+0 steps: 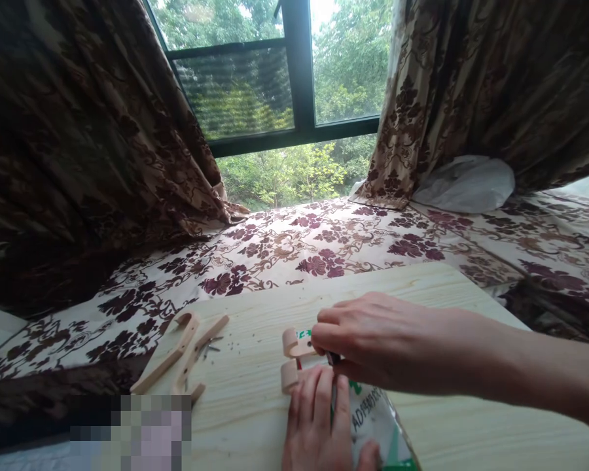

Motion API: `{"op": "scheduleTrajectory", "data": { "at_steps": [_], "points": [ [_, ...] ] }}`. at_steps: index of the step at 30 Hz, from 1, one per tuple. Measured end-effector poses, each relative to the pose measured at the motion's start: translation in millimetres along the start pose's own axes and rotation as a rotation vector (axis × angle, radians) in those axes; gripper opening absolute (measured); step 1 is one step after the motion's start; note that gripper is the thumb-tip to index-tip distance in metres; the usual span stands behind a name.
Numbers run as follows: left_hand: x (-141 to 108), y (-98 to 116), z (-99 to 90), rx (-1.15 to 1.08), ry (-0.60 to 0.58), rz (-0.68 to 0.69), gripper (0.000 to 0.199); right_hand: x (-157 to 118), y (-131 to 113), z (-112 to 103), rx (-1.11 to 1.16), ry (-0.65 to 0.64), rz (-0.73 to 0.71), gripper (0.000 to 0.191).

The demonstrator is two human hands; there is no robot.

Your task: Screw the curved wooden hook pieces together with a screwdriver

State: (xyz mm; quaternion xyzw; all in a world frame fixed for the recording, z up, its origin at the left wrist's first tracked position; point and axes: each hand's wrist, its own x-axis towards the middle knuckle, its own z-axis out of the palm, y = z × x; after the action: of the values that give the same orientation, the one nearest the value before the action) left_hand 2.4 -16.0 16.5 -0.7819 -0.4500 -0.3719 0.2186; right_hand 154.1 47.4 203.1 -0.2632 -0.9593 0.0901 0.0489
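My right hand (360, 330) is closed round a small dark object (332, 358), mostly hidden by the fingers, so its kind does not show. It works over a pale wooden hook piece (289, 342) with a small dark hole in its flat part. Nearer to me, my left hand (317, 418) lies flat, fingers stretched over a second curved wooden piece (289, 377) and pressing down. Beneath both hands is a white and green printed package (373, 418) with black lettering.
All this is on a pale wooden board (245, 405). To the left lie two more curved wooden pieces (169, 360), with several screws (211, 347) and small crumbs beside them. Beyond the board are a floral cloth (319, 242), curtains (397, 98) and a white plastic bag (466, 183).
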Motion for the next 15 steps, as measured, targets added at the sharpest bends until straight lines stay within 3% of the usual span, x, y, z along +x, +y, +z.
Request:
{"op": "scheduleTrajectory", "data": {
  "at_steps": [5, 9, 15],
  "points": [
    [6, -14, -16.8, 0.063, -0.163, 0.128, 0.055, 6, -2, -5, -0.126, -0.044, 0.034, 0.007],
    [9, -21, -23.4, 0.088, -0.206, 0.250, 0.059, 11, -3, -13, -0.213, -0.119, 0.032, 0.008],
    [7, -8, -19.0, 0.048, -0.194, 0.070, 0.053, 20, -4, -9, -0.258, -0.114, -0.101, 0.015]
  ]
}}
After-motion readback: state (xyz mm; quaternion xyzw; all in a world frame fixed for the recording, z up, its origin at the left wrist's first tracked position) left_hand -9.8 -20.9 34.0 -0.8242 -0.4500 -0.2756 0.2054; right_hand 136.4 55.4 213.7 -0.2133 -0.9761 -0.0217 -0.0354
